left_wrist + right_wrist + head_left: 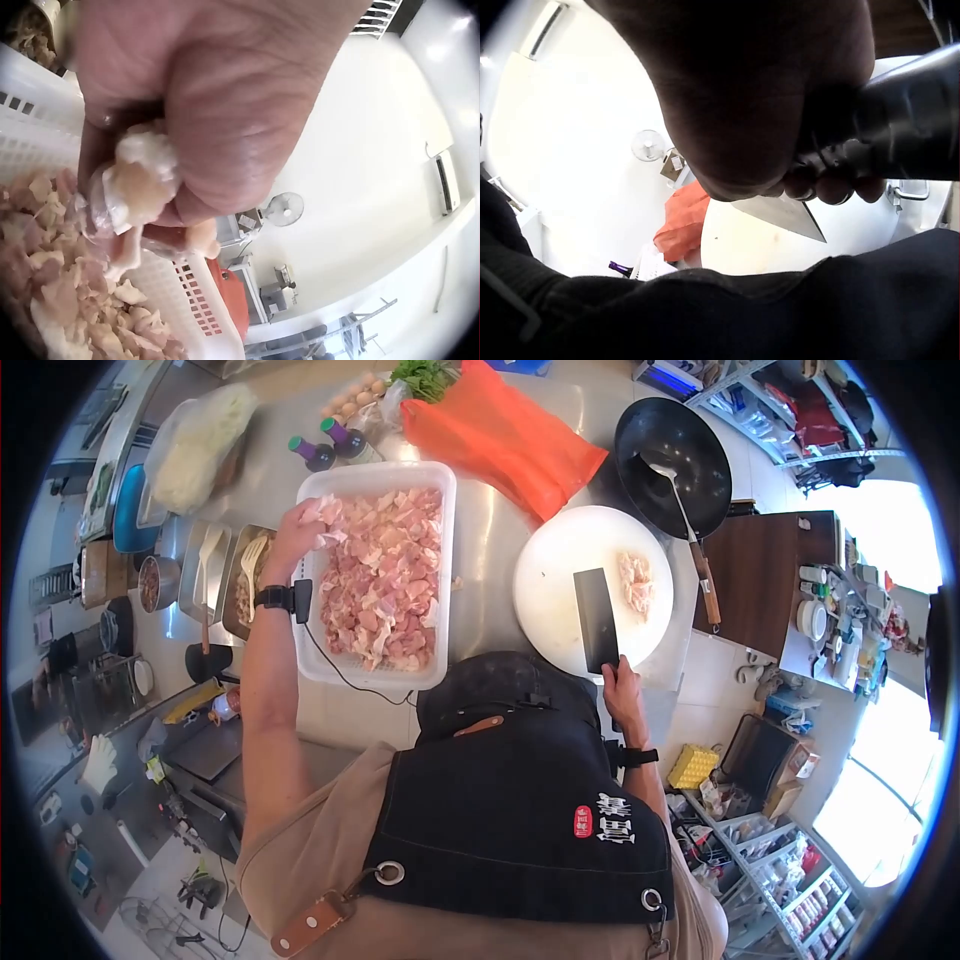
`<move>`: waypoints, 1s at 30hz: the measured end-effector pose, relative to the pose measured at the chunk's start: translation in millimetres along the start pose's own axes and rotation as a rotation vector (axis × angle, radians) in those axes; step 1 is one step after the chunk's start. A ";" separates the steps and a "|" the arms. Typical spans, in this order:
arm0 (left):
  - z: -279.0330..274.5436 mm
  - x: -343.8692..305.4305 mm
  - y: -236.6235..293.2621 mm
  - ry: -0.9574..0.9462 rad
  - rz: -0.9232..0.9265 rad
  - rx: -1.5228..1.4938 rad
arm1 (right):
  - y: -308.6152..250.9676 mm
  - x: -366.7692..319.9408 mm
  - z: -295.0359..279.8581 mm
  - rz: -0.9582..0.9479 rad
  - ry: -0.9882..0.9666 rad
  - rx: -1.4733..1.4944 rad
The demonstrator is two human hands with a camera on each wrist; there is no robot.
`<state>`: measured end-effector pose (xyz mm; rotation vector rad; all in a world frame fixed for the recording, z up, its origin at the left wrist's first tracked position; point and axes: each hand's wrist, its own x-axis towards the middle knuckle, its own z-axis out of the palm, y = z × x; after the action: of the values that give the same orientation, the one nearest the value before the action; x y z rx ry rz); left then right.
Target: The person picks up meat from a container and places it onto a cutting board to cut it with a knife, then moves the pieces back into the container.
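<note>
A white plastic basket (447, 575) is heaped with cut raw chicken pieces (380, 585). At its far left corner, my left hand (293, 535) holds some raw chicken (142, 180), which shows between thumb and fingers in the left wrist view. My right hand (625, 698) grips the dark handle (900, 124) of a cleaver (594, 610). The blade lies over a round white cutting board (550, 565), pointing away from me. Right of the blade, a small pile of chicken (636, 585) sits on the board.
Behind the board lies an orange-red bag (500, 435); a black wok (670, 455) with a ladle (675, 495) stands at the right. Two bottles (345, 442) and eggs (355, 398) are beyond the basket. Metal trays (205, 575) with utensils stand to its left.
</note>
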<state>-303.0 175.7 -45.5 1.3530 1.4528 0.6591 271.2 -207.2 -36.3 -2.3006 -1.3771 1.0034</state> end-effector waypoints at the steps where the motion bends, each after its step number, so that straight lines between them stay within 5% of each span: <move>1: 0.7 2.1 -5.2 0.006 0.093 0.013 | 3.2 2.2 -1.1 -0.001 -0.001 -0.002; 7: 3.3 30.7 -47.5 0.048 0.150 0.129 | 0.4 3.4 -12.0 -0.014 -0.001 -0.045; 11: 17.0 16.1 -20.9 0.203 0.085 -0.017 | -11.5 -1.4 -12.4 0.017 -0.021 -0.051; 14: 22.4 16.9 -18.2 0.279 0.233 0.209 | -11.5 -2.6 -9.2 0.038 -0.024 -0.054; 20: 85.7 -11.2 15.6 0.098 0.190 0.428 | -5.2 -1.2 -8.2 0.023 -0.013 -0.067; 22: 112.1 -24.5 32.4 -0.209 0.192 0.500 | -3.9 -0.7 -6.8 0.017 -0.015 -0.068; 25: 141.1 -25.2 10.9 -0.124 0.381 0.799 | -4.5 -2.6 -6.3 0.001 -0.001 -0.055; 30: 124.5 -16.6 12.8 -0.319 0.199 0.753 | -9.5 -5.5 -10.0 0.023 -0.009 -0.051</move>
<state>-187.0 133.9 -72.6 2.0889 1.3580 -0.0239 270.1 -205.9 -21.5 -2.3572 -1.3982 0.9972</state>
